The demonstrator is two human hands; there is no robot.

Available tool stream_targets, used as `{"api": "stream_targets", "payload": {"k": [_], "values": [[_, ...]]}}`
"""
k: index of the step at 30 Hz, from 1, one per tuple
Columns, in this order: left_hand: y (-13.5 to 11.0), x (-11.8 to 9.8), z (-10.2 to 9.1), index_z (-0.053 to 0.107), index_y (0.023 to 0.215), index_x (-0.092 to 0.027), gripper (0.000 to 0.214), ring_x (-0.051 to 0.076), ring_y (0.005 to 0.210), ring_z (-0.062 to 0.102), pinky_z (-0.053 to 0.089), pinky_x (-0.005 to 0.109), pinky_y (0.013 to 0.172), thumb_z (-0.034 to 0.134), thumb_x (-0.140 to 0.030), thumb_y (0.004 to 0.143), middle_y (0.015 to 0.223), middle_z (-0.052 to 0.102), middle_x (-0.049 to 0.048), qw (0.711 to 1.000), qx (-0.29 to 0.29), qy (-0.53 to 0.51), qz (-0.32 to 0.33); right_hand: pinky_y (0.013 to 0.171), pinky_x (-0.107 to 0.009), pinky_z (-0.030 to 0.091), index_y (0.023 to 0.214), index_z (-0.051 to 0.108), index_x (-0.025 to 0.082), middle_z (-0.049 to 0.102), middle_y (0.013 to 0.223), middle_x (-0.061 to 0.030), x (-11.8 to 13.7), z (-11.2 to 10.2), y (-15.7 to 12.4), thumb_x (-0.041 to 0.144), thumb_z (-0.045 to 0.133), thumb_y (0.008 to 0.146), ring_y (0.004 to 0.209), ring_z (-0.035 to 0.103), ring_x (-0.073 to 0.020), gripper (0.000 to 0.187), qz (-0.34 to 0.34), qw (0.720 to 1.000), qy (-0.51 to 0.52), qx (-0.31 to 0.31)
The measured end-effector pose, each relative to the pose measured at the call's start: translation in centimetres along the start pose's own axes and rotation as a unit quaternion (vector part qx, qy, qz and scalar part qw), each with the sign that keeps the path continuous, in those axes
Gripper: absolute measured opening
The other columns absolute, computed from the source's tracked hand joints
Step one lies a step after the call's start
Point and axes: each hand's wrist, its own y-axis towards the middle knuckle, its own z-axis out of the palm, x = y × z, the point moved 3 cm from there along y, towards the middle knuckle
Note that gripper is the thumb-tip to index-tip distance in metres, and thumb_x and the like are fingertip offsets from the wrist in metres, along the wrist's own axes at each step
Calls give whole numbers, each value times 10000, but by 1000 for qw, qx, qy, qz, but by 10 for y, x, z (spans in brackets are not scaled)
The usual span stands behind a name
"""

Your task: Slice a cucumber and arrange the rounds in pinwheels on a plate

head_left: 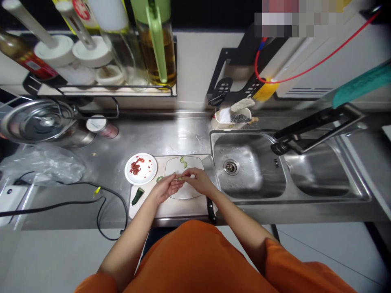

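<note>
My left hand [166, 188] and my right hand [198, 180] meet over a white plate [175, 165] that lies on a pale cutting board [180, 207]. Their fingertips pinch together on a small pale green slice [180, 178]. A cucumber slice [183, 162] lies near the plate's far rim. A dark green cucumber end [137, 195] rests on the board to the left. A small white plate with red chilli pieces [141, 168] sits left of the board.
A double steel sink [253, 175] lies right of the board, with a black faucet [314, 130] over it. A knife handle [211, 211] pokes past the board's near edge. A pot lid [39, 122], a plastic bag [42, 165] and black cables [100, 203] occupy the left counter.
</note>
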Motion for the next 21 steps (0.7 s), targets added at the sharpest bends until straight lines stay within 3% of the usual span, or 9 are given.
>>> {"api": "stream_targets", "payload": {"k": [5,11,16,21], "values": [[7,-2,6,664,966,-111,255,51,554,563,468,148,536,695,-163,718,716,660,42,999,12,-31,35,693,-243,408,773,690,185,675,757,-1,-4,-8,4,285,601,762,745,573,-132,134,15,999,21,25],[19,-8,2,665,905,-119,355,79,597,596,499,219,644,783,-241,595,709,667,32,988,-87,55,115,646,-230,391,700,677,174,641,669,15,-22,-18,25,277,627,727,662,539,-117,117,36,999,-33,-6],[32,-22,8,655,880,-144,315,108,575,602,470,233,628,727,-310,622,604,640,-5,941,-180,204,203,642,-223,373,694,681,178,653,669,11,-29,-23,52,214,612,734,666,551,-116,88,38,992,-117,-24],[39,-34,16,644,891,-190,233,129,597,617,465,249,679,640,-310,692,608,650,-22,875,-263,330,237,670,-226,375,731,695,191,661,675,8,-30,-25,71,202,578,754,696,560,-128,119,26,979,-201,-20]]}}
